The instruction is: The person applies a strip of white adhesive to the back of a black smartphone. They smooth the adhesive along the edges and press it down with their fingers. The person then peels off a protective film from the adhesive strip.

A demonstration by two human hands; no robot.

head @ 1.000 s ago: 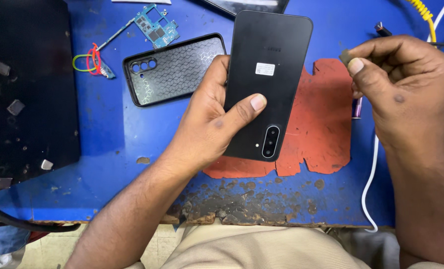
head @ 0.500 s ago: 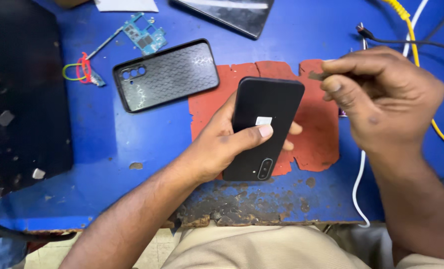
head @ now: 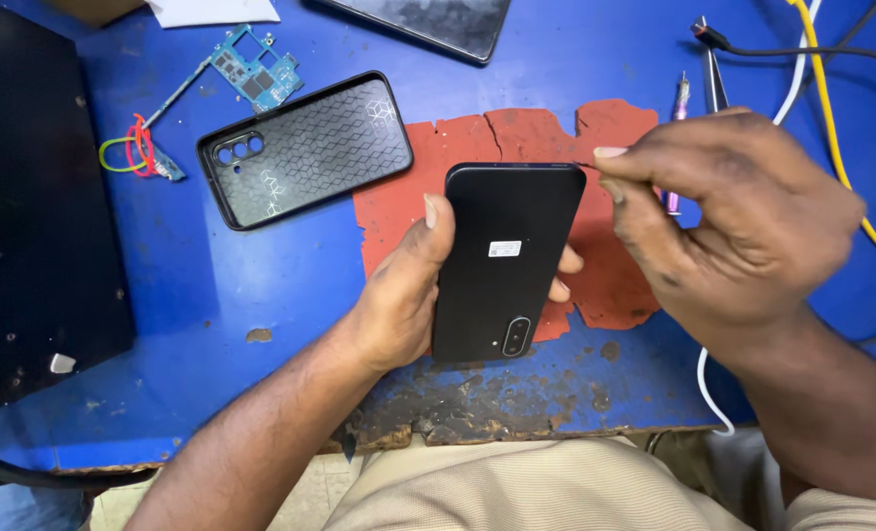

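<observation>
While your left hand (head: 408, 295) cradles the black phone (head: 507, 261) back side up, with the thumb on its left edge and fingertips showing past its right edge, the phone sits just above the red work mat (head: 610, 285) near the front of the blue table (head: 261, 285). Your right hand (head: 743, 216) has thumb and forefinger pinched on a thin tool (head: 581, 165) whose tip meets the phone's top right corner; the tool is too fine to identify. Risk 1: if the tip is driven in at a steep angle, it could slip off the corner and scratch the back cover or reach your left fingertips. Risk 2: because the phone is gripped only by its 2 long edges, sideways force from the tool could twist it loose onto the mat. Beyond the mat, a patterned phone case (head: 305, 147) lies open side up to the left, with a bare circuit board (head: 251, 74) and coloured rubber bands (head: 133, 152) further out. A dark tray (head: 35, 197) occupies the left edge. Tweezers (head: 715, 84), a pink-tipped tool (head: 676, 138) and yellow, white and black cables (head: 831, 108) lie close behind your right hand and could snag it. A second dark device (head: 428, 25) lies at the top edge.
</observation>
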